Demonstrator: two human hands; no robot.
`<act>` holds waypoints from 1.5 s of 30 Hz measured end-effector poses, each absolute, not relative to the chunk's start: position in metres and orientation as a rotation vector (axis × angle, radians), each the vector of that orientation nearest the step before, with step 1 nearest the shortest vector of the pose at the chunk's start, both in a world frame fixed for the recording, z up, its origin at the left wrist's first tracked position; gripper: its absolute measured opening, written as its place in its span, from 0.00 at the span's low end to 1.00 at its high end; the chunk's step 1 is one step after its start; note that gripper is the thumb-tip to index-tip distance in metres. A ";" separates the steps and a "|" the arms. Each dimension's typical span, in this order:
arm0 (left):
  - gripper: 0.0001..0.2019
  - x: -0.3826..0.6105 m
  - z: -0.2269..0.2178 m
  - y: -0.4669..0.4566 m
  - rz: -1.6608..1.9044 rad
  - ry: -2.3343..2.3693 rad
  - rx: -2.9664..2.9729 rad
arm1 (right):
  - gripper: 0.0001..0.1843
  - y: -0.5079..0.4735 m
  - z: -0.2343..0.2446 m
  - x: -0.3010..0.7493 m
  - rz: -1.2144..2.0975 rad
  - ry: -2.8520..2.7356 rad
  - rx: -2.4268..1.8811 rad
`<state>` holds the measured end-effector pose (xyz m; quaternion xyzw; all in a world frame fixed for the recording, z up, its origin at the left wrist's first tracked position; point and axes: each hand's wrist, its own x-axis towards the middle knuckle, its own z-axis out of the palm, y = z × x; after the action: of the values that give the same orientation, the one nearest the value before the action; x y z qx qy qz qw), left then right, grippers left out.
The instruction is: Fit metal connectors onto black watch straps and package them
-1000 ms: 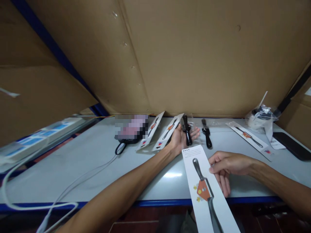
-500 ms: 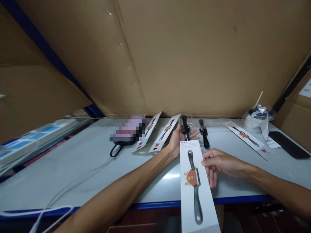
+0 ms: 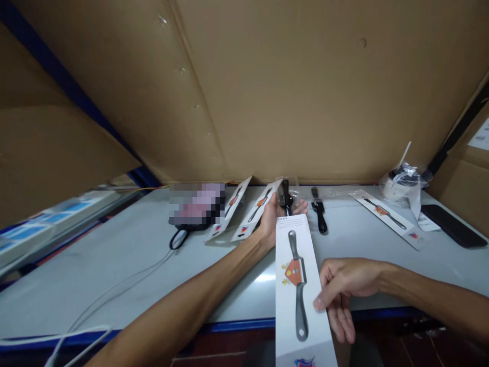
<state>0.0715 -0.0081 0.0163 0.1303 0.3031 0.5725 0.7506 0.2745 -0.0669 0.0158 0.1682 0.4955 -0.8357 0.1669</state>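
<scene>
Grey table (image 3: 367, 239) stretches out in front of you, and your white card (image 3: 300, 293) leans over its near edge; take this card as the landmark. Your right hand (image 3: 340, 290) is at its right side, pinching it with the thumb in front and the other fingers behind. Just beyond its top end is your left hand (image 3: 272, 214), palm turned up and fingers half open around a black tool (image 3: 286, 192) with clear plastic about it; you cannot tell whether they grip it, since the card hides the tool's lower end.

Beyond and to the right of the card lies a second black tool (image 3: 319, 211). To the left, a folded card (image 3: 255, 210) stands close by your left hand, with another folded card (image 3: 230, 208) next to it. Well off to the right lies a flat card (image 3: 385, 216), with a plastic-wrapped tub (image 3: 401, 186) farther back.

By the look of it, you are partway through: two cards stand folded, while the two tools appear loose. Whether the folded ones hold anything is hidden. Cardboard (image 3: 267, 92) closes off the far side.
</scene>
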 end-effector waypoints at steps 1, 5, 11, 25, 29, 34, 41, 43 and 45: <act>0.28 0.072 0.016 -0.009 1.237 0.655 0.290 | 0.24 -0.067 0.016 0.274 -2.403 1.439 0.507; 0.34 0.074 0.015 -0.015 1.152 0.661 0.315 | 0.21 -0.065 0.020 0.275 -2.497 1.556 0.704; 0.35 0.078 0.020 -0.021 1.148 0.681 0.368 | 0.18 -0.067 0.026 0.276 -2.693 1.699 0.985; 0.32 0.073 0.024 -0.019 1.230 0.707 0.348 | 0.30 -0.067 0.019 0.274 -2.330 1.431 0.491; 0.33 0.069 0.024 -0.018 1.231 0.667 0.383 | 0.28 -0.072 0.019 0.273 -2.410 1.522 0.583; 0.32 0.069 0.027 -0.018 1.267 0.638 0.376 | 0.28 -0.074 0.023 0.274 -2.506 1.638 0.731; 0.33 0.088 0.026 -0.032 1.109 0.703 0.344 | 0.25 -0.063 0.023 0.275 -2.574 1.714 1.130; 0.33 0.092 0.029 -0.035 1.094 0.715 0.340 | 0.26 -0.062 0.023 0.275 -2.574 1.737 1.148; 0.32 0.092 0.032 -0.037 1.110 0.727 0.327 | 0.26 -0.063 0.023 0.275 -2.594 1.738 1.148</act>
<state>0.0925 -0.0365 0.0320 0.1509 0.3357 0.5127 0.7757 0.2753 -0.0626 0.0231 0.3436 0.5202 -0.7764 -0.0925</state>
